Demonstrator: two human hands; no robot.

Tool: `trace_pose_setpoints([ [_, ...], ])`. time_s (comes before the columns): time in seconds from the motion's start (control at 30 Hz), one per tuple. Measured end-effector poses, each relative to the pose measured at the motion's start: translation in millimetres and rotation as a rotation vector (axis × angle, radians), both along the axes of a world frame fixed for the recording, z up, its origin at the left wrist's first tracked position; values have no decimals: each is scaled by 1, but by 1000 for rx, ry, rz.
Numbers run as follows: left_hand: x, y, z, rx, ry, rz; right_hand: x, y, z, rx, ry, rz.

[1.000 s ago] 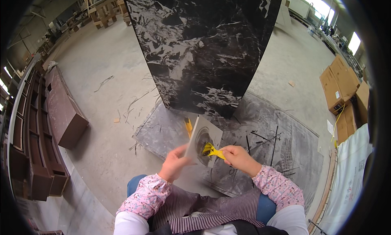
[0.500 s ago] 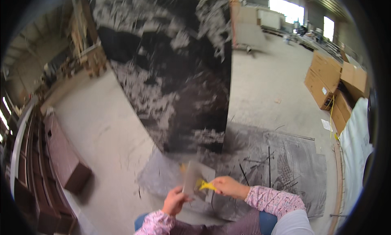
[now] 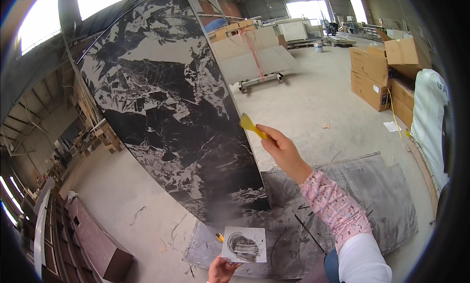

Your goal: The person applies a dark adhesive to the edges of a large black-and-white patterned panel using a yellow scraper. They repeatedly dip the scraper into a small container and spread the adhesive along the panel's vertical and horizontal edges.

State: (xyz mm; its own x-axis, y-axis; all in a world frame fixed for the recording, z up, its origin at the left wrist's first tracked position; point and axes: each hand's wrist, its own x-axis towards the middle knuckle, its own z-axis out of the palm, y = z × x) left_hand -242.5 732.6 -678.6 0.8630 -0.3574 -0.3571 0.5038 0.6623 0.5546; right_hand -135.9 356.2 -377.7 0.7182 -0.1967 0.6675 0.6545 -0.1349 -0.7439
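Observation:
My right hand (image 3: 281,148) is closed round the handle of a yellow scraper (image 3: 253,128), arm stretched forward. The scraper's tip meets the right edge of a tall black-and-grey marbled panel (image 3: 169,101) standing in front of me; whether it touches cannot be told. Low down, my left hand (image 3: 223,270) grips the near corner of a square whitish board (image 3: 259,239). Dark paste (image 3: 245,246) is smeared in curved streaks on the board's top. Just beyond its left side shows a small yellow-and-dark object (image 3: 220,237), too small to name.
A dusty grey sheet (image 3: 352,195) with dark strips covers the floor under the panel. Cardboard boxes (image 3: 369,79) and a white wrapped bundle (image 3: 431,121) stand right. Slabs on a wheeled cart (image 3: 259,57) are behind. Long brown frames (image 3: 93,234) lie left.
My right hand has gone from the board up and forward to the panel's edge with the scraper. The left hand keeps the board, now lower in view. The view has tilted up.

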Motion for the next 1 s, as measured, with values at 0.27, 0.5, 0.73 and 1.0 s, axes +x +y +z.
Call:
trace_pose_setpoints([
  [0.27,-3,-9,9,60,42,-9,28,3,-10,-28,-64,1],
  [0.5,-6,-6,7,54,49,16,22,4,-22,-50,-1,-68],
  [0.73,-4,2,-3,-21,44,-31,19,-10,-61,-109,39,-117],
  [1.0,-10,-25,59,26,48,-54,16,-34,-101,-300,75,-273],
])
